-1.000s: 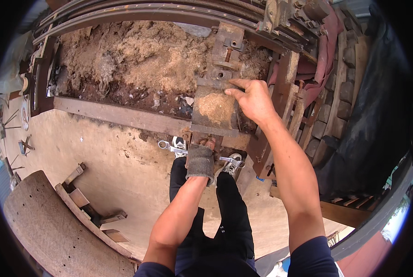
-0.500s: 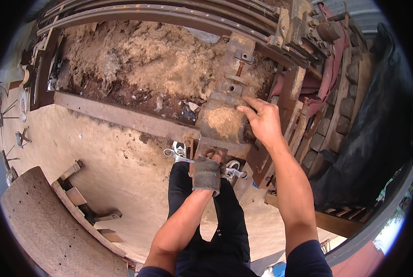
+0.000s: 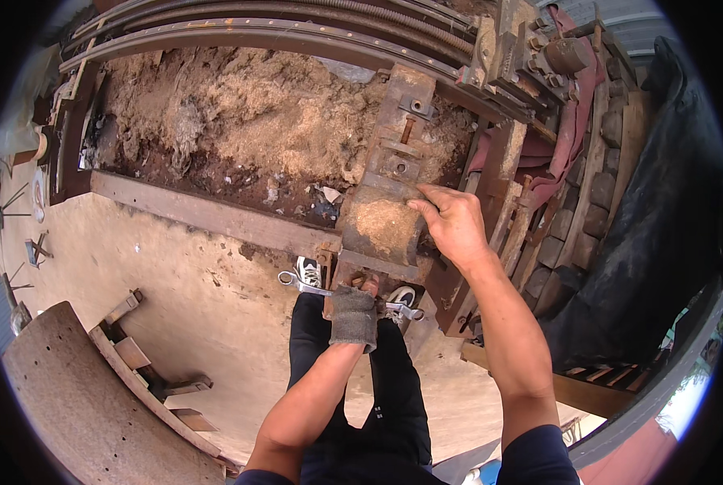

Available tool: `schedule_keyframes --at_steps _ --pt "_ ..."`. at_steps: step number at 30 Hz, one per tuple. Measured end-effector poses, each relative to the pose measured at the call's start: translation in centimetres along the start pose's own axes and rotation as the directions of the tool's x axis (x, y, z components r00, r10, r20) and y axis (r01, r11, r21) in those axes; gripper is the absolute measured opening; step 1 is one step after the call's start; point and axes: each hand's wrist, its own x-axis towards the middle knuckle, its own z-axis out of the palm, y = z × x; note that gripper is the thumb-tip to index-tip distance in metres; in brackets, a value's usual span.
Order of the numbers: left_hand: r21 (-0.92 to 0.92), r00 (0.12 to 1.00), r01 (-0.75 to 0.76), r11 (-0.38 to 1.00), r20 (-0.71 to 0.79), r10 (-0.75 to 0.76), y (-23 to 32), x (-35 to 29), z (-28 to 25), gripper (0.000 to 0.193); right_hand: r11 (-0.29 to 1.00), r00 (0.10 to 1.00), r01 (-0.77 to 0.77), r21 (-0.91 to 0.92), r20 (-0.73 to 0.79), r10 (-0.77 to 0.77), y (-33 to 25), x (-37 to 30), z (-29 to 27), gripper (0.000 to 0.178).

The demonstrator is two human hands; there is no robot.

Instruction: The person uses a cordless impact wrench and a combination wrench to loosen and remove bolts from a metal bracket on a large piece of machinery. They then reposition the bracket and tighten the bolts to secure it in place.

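My left hand (image 3: 355, 314), in a grey work glove with bare fingertips showing, is closed round the middle of a spanner. The spanner's ring end (image 3: 287, 277) sticks out on the left, and another end shows on the right. Just beyond it lies a rusty curved metal block (image 3: 360, 194) with sawdust (image 3: 382, 225) heaped on top. My bare right hand (image 3: 456, 224) is at the block's right edge, thumb and forefinger stretched out with a small gap between them. Its other fingers are partly hidden. Farther up the block a threaded bolt (image 3: 408, 131) sits between two lugs.
A steel frame beam (image 3: 216, 213) runs left of the block, with a sawdust pile (image 3: 272, 105) behind it. Rails and a long screw (image 3: 394, 27) cross the far side. Right stand wooden pieces and a black sheet (image 3: 620, 267). A large curved panel (image 3: 95, 396) is at lower left.
The whole view has shifted slightly. Both hands keep nearly the same places at the block, the left still holding the spanner.
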Motion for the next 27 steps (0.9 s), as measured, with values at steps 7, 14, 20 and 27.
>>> schedule_keyframes --at_steps 7,14,20,27 --pt "0.012 0.99 -0.138 0.99 -0.019 0.138 -1.3 0.6 -0.2 0.023 0.998 0.998 0.057 -0.032 -0.019 -0.058 0.4 -0.2 0.2 0.029" --pt "0.011 0.997 -0.083 0.996 -0.003 0.083 -0.8 0.4 -0.6 0.023 0.989 0.994 0.111 -0.101 0.003 -0.112 0.7 -0.2 0.1 0.027" --pt "-0.026 0.991 -0.127 0.992 -0.035 0.126 -1.4 0.7 -0.5 0.023 0.976 0.979 0.199 -0.094 -0.02 -0.201 1.1 0.0 0.3 0.027" --pt "-0.114 0.997 -0.008 0.993 -0.082 -0.002 0.8 -1.2 0.6 0.019 0.969 0.977 0.211 -0.133 -0.012 -0.214 1.4 -0.2 0.5 0.027"
